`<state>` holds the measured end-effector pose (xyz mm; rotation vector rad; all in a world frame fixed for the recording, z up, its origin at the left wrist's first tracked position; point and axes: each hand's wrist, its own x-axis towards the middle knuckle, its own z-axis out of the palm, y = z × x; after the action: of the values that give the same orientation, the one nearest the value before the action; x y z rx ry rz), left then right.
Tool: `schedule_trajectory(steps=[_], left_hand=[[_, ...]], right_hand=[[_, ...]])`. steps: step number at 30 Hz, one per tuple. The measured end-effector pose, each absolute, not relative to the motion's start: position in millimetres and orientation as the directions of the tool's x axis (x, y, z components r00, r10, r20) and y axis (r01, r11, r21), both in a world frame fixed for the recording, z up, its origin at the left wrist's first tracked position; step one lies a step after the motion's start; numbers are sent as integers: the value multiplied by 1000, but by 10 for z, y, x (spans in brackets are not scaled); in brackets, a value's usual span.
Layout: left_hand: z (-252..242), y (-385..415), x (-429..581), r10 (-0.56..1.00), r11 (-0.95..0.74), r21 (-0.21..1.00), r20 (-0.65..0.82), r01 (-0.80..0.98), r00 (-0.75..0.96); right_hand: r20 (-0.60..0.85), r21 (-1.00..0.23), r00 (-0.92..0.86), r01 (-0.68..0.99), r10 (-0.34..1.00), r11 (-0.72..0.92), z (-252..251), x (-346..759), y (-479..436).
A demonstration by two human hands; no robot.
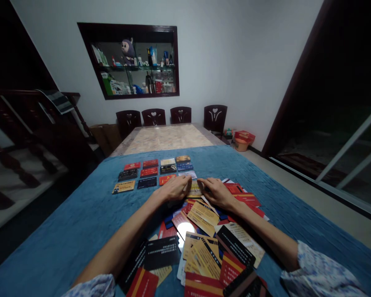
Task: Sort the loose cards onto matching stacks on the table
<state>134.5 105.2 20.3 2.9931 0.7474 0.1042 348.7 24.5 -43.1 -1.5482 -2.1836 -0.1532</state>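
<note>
A yellow card (194, 189), perhaps with others stacked under it, sits between my two hands just above the loose pile. My left hand (175, 188) closes its fingers on the card's left edge. From the other side, my right hand (218, 192) pinches the right edge. Below my wrists spreads a heap of cards: tan cards (204, 212), a black card (162, 252), red cards (204, 284) and more, overlapping at many angles. Beyond my left hand, small stacks lie in rows, among them a red stack (149, 171), a dark blue stack (147, 182) and an orange-yellow card (124, 187).
A blue cloth (71, 222) covers the near part of the table; the far part shows a marbled top (170, 137). Several dark chairs (215, 117) stand behind it. A cardboard box (106, 138) is at the far left and a bucket (241, 143) at the far right.
</note>
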Motion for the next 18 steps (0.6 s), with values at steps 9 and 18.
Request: schedule_trajectory(steps=[9,18], left_hand=[[178,1068,1327,487,-873,34,66,486,871],[250,1011,1332,510,-860,59,59,507,858]], right_hand=[[417,-173,-268,914,868,366,-394,3486,246],[426,-183,-289,900,857,395,-380,3531,285]])
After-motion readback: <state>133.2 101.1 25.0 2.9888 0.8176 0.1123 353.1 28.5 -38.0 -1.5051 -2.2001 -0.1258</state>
